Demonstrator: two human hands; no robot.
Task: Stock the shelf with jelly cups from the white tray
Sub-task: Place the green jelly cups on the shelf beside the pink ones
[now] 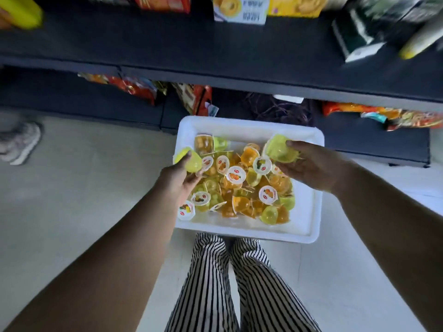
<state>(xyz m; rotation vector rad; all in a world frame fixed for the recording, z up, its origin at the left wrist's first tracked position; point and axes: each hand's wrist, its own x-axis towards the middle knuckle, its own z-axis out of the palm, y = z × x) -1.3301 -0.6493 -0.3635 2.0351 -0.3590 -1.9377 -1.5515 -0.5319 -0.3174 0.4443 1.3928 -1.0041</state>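
Note:
A white tray (309, 212) lies on the floor below the dark shelf (215, 53), holding several yellow, green and orange jelly cups (239, 185). Over the tray's left edge, my left hand (178, 180) grips a yellow-green jelly cup (189, 159). At the tray's upper right, my right hand (314, 166) holds another yellow-green jelly cup (280, 149) between thumb and fingers. Both cups are lifted slightly above the pile.
Boxed snacks (239, 8) stand at the back of the upper shelf. Snack bags (134, 86) lie on the lower shelf, more at the right (383, 115). My striped trouser legs (237, 283) stand below the tray. Another person's shoe (21, 142) is at far left.

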